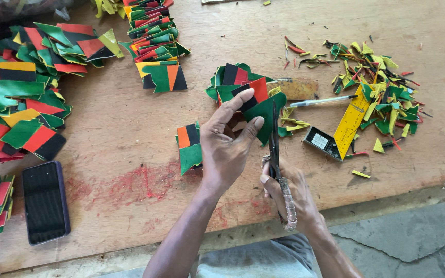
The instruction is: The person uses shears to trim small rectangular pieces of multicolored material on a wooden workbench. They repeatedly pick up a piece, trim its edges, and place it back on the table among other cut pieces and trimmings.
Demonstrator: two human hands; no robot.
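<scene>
left hand pinching glossy multicoloured patch, right hand on steel scissors

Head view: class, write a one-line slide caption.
Left hand holds a green, red and black piece while right hand cuts it with scissors.

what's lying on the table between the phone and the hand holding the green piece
In the head view, between the phone and the left hand lies bare wood with a red stain.

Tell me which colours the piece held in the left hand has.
The piece in the left hand is green, black and red, seen best in the head view.
</scene>
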